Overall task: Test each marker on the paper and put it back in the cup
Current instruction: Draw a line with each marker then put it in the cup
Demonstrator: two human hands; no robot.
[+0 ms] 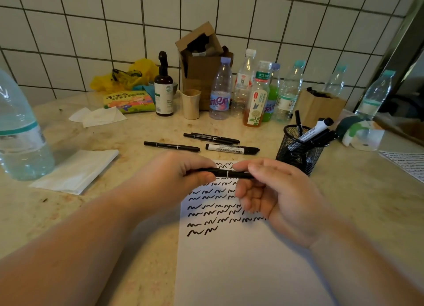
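A thin black marker lies level above the white paper, held at both ends. My left hand grips its left end, and my right hand pinches its right end between thumb and fingers. Rows of black squiggles cover the paper's upper part. Beyond the paper, loose markers lie on the counter: one thin marker, a pair of thin markers and a whiteboard marker. The black mesh cup stands to the right with several markers in it.
Along the tiled wall stand several plastic bottles, a brown spray bottle, a beige cup and cardboard boxes. A large water bottle and folded tissue sit at the left. Another scribbled sheet lies at the right edge.
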